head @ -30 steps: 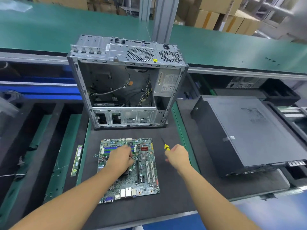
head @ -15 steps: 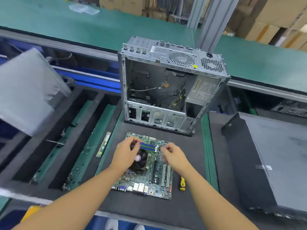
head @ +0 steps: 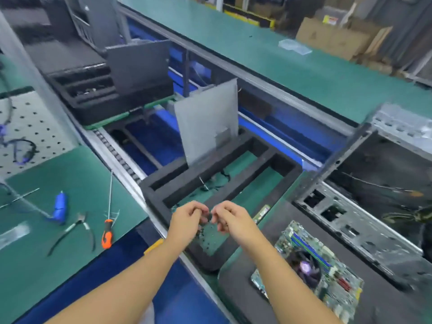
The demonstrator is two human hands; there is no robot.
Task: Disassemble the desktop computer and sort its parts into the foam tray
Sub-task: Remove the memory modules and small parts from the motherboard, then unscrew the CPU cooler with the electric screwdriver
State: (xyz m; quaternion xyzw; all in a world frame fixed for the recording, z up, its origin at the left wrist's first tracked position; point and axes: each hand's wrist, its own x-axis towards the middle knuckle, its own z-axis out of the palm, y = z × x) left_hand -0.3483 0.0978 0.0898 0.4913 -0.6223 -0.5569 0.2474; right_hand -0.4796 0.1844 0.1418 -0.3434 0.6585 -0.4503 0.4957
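My left hand (head: 187, 220) and my right hand (head: 231, 220) meet with curled fingers above the near compartment of the black foam tray (head: 163, 181). Between their fingertips they pinch a small dark part (head: 208, 217), too blurred to identify. The green motherboard (head: 327, 270) lies on the black mat to the right of my right forearm. Behind it stands the opened metal computer case (head: 374, 206). A grey side panel (head: 208, 120) stands upright in the tray's far slot, and a thin green memory stick (head: 262, 213) lies at the tray's right edge.
On the green bench to the left lie an orange-handled screwdriver (head: 107, 235), pliers (head: 74, 230) and a blue tool (head: 60, 205). A second foam tray (head: 93, 94) with dark panels sits farther along the line. The green conveyor (head: 280, 54) runs behind.
My view swung left. Both hands left the motherboard and moved left over the foam tray, now pinching a small dark part between them.
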